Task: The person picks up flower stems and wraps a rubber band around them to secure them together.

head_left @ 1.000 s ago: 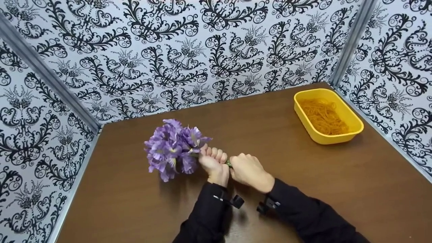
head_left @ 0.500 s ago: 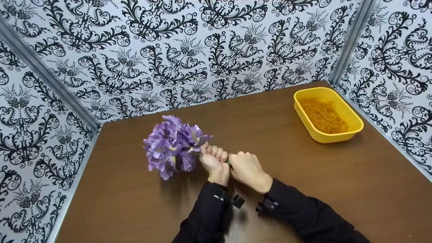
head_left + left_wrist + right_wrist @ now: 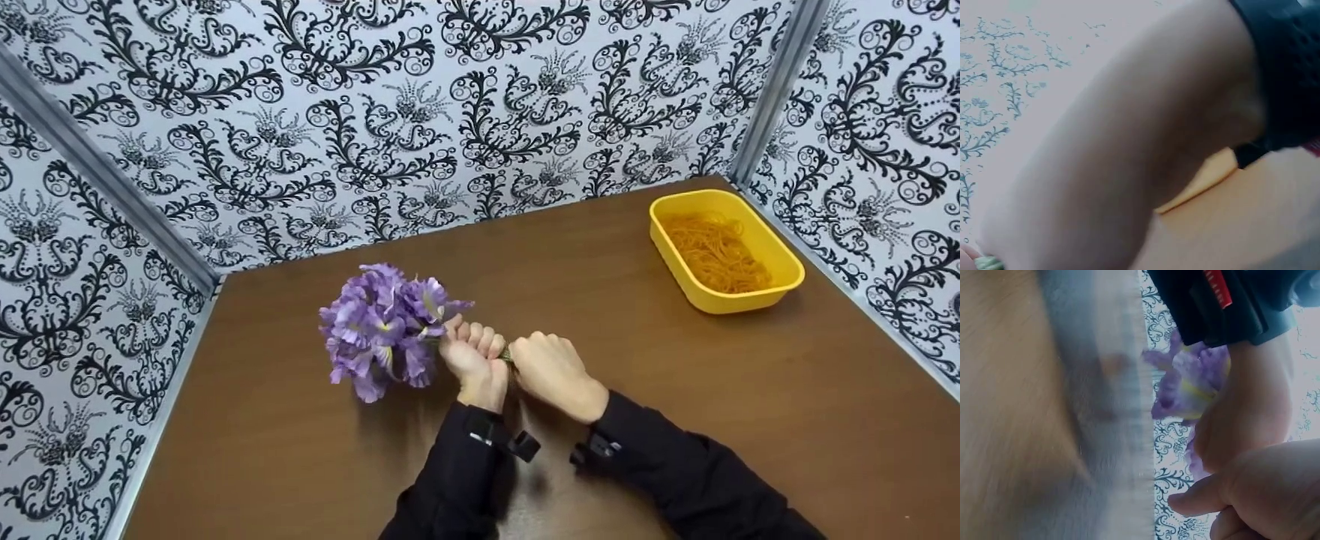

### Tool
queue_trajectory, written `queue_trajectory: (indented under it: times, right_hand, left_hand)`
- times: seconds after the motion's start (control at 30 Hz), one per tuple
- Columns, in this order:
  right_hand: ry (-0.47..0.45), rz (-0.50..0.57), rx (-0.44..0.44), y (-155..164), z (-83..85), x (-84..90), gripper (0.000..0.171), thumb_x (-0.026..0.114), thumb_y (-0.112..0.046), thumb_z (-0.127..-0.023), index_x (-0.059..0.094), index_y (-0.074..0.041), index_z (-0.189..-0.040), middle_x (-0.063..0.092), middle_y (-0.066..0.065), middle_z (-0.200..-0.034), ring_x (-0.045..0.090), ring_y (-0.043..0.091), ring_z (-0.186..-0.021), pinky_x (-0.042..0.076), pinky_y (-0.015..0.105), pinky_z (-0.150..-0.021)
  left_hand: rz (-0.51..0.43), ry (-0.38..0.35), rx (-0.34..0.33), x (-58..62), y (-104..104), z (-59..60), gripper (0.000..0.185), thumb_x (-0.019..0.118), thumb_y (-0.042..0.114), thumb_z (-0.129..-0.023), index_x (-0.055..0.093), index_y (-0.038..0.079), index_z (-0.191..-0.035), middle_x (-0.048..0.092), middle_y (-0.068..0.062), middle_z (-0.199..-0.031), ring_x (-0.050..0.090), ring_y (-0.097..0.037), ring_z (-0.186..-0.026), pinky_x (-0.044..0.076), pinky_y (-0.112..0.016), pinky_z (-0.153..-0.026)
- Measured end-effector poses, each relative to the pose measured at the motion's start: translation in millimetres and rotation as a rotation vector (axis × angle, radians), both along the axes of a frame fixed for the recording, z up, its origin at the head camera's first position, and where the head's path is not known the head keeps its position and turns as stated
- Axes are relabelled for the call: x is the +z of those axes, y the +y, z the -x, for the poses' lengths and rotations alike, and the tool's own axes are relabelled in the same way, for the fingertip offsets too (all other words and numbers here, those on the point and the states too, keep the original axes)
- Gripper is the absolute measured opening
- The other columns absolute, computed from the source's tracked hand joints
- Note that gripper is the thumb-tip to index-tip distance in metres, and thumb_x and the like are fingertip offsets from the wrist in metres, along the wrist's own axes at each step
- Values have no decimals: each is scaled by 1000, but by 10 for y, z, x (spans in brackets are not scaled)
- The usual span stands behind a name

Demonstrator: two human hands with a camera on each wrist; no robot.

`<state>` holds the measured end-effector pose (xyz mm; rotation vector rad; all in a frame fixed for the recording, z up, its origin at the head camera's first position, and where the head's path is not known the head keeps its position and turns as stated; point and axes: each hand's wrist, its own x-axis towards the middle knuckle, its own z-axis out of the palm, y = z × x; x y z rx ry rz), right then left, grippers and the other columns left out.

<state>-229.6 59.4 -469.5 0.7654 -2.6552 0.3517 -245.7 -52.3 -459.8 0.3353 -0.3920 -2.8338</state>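
Note:
A bunch of purple irises (image 3: 382,330) is held over the left middle of the table, blooms pointing left. My left hand (image 3: 475,366) grips the bunch just below the blooms, its fingers curled round the stems. Close beside it on the right, my right hand (image 3: 556,376) holds the lower ends, with a short piece of green stems (image 3: 508,354) showing between the two. Purple petals (image 3: 1193,382) appear behind the left hand in the right wrist view. A bit of green stem (image 3: 988,262) peeks out at the lower left of the left wrist view. Both fists hide most of the stems.
A yellow tub (image 3: 784,262) stands at the back right of the brown table (image 3: 285,450). Tangled orange rubber bands (image 3: 720,255) lie inside it. Patterned walls (image 3: 390,127) close off the back and both sides.
Both hands keep their hold on the irises and hardly move. Only the head view has shifted slightly.

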Motion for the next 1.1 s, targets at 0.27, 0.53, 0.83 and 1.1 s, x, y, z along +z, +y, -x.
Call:
queue_trajectory:
  times: [0.27,0.53,0.83,1.1]
  right_hand:
    - [54,5,40,48,-6,-2,31,69,-2,-78,47,-15,-59,46,3,-54,47,26,-44,41,42,-35]
    - [-4,-16,87,79,-4,19,29,68,-3,-81,49,-14,-62,46,2,-55,46,22,-45,42,41,-36]
    - [-65,-1,120,124,-39,146,30,67,-4,-84,48,-15,-63,41,-1,-56,41,18,-46,41,39,-38]
    - [-56,48,202,152,-42,212,29,71,-8,-84,46,-15,-69,34,-6,-59,37,14,-49,36,34,-39]
  left_hand:
    - [-99,13,-110,122,-306,39,43,37,10,-96,32,18,-54,26,8,-43,16,-3,-39,14,-16,-38]
    - [-119,-11,-146,91,-340,86,49,38,8,-97,29,19,-51,21,8,-42,12,-4,-40,13,-18,-35]
    - [-109,98,-161,125,-289,63,49,36,7,-97,25,20,-51,15,10,-47,8,-3,-43,7,-18,-40]
    - [-92,163,-139,164,-288,36,48,34,8,-98,21,20,-53,14,10,-49,9,-4,-43,9,-18,-40]
